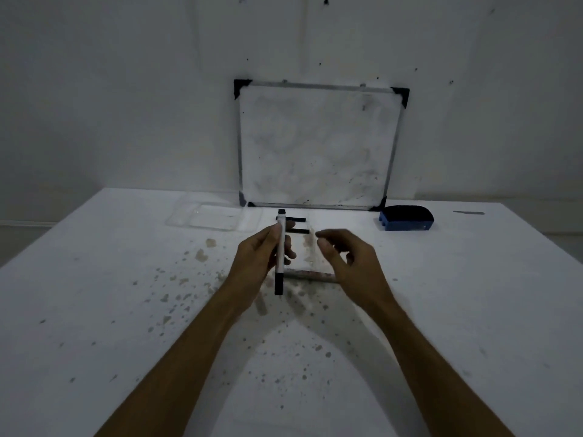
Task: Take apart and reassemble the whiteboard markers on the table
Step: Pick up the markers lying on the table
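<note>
My left hand (258,257) grips a white whiteboard marker (280,250) held almost upright, its black end (279,283) pointing down toward me and its black tip end up. My right hand (344,257) hovers just to the right of it with fingers curled apart and nothing in them. Below the hands a second marker barrel (310,275) lies flat on the table. Two black marker parts (296,219) (299,231) lie side by side further back, partly hidden by the held marker.
A small whiteboard (315,146) leans on the wall at the back of the stained white table (126,279). A clear plastic tray (205,216) lies at the back left. A blue and black eraser (406,218) sits at the back right.
</note>
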